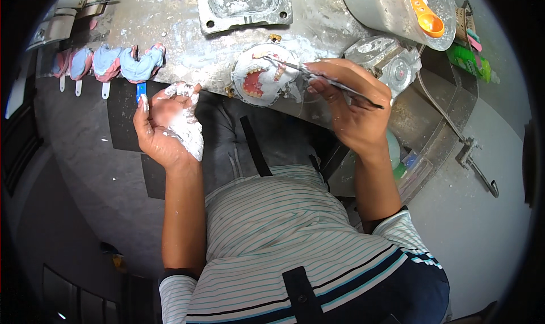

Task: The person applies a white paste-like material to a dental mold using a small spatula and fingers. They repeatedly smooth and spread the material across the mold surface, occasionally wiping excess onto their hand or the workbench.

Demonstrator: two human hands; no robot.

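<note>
A round metal dental flask half [236, 84] filled with white plaster sits at the bench's near edge. In its plaster lies a pink denture base with a row of teeth [252, 85]; a smaller tooth piece [279, 71] is beside it. Pinched in my right hand [357, 99] is a slim dark metal spatula [292, 66], its tip over the flask's far part, near some yellowish teeth. My left hand [164, 128] is cupped palm up, left of the flask, holding a lump of wet white plaster [189, 135]. Plaster also coats its fingertips.
Several blue-and-pink impressions in trays [108, 63] line the bench's left edge, handles overhanging. Behind the flask lies another metal flask part [244, 17]. At right stand a plaster-crusted metal piece [381, 60] and a large tub [377, 9] with an orange scoop [428, 20].
</note>
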